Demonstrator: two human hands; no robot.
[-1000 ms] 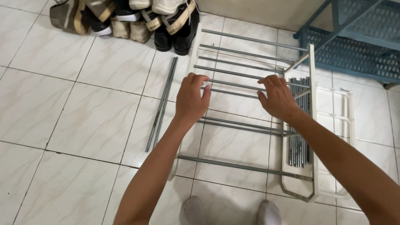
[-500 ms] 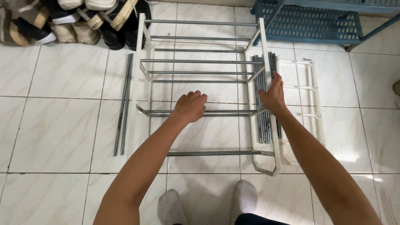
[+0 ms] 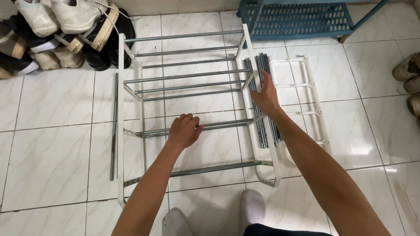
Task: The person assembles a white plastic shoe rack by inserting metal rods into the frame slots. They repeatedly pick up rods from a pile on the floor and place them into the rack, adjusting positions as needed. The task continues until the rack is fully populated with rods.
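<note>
A half-built shoe rack (image 3: 120, 109) with white side frames and grey metal rods stands on the tiled floor. My left hand (image 3: 183, 130) curls over a pair of grey cross rods (image 3: 223, 125) in the rack's middle. My right hand (image 3: 265, 97) grips the white right side frame (image 3: 262, 131) at its upper edge. A bundle of loose grey rods (image 3: 258, 70) lies just beyond that frame. My two feet in white socks show at the bottom edge.
A spare white side panel (image 3: 306, 94) lies flat to the right. Loose rods (image 3: 113, 131) lie left of the rack. Several shoes (image 3: 65, 30) are piled at top left, a blue perforated rack (image 3: 302, 19) stands at top right, more shoes (image 3: 409, 74) at far right.
The view has shifted, so the rack now sits left of centre. My left hand slid down onto the middle rods. My right hand moved from the rods onto the right side frame.
</note>
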